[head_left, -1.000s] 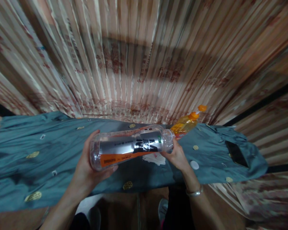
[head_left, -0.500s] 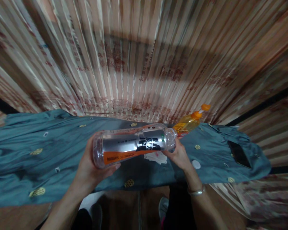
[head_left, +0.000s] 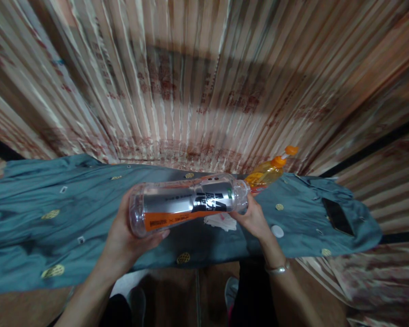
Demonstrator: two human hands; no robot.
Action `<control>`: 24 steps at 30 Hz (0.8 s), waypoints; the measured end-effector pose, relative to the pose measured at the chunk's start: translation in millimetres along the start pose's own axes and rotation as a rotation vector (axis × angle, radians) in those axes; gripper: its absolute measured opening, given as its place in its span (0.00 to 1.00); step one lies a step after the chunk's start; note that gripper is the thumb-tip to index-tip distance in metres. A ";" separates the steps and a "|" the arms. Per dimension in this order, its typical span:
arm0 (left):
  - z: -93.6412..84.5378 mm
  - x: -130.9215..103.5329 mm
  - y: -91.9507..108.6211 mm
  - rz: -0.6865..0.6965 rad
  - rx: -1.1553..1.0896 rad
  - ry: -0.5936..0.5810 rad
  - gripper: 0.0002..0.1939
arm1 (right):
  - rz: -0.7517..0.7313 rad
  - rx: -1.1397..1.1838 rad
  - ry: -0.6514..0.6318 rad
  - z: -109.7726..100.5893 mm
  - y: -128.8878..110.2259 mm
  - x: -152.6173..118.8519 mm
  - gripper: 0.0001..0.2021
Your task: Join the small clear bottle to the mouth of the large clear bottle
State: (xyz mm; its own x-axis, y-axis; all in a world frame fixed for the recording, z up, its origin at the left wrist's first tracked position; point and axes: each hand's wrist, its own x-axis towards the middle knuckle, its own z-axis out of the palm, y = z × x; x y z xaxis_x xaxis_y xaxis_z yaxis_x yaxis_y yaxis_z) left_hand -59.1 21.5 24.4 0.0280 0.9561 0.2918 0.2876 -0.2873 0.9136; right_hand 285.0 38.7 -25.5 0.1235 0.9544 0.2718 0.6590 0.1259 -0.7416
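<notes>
A large clear bottle with a silver and orange label lies sideways between my hands, above the cloth-covered table. My left hand is wrapped round its base end, at the left. At the other end, my right hand grips the neck. No cap shows on the neck, though its tip is partly hidden by my fingers. Beneath the bottle is a crumpled white tissue. A round white cap lies on the cloth to the right of my right hand.
Behind my right hand stands a yellow bottle with an orange pump top. A dark phone lies at the table's right end. The teal cloth covers the table, and a pleated patterned curtain hangs behind it.
The view has shifted very slightly. Both hands keep their hold on the clear bottle, with almost no other movement.
</notes>
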 end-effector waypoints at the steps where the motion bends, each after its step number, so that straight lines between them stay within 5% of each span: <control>1: -0.9 -0.2 -1.0 0.003 -0.006 0.006 0.47 | 0.001 -0.005 0.004 0.3 0.6 -0.1 0.35; 24: 0.3 -1.2 -1.9 -0.021 -0.029 0.015 0.49 | 0.014 -0.016 0.013 1.2 4.1 -0.1 0.34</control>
State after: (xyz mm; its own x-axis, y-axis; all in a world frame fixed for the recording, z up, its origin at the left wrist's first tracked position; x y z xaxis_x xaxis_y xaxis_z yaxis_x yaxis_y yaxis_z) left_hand -59.4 20.9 22.2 0.0079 0.9609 0.2767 0.2602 -0.2692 0.9273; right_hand 286.8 39.4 -29.3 0.1424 0.9525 0.2692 0.6688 0.1079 -0.7356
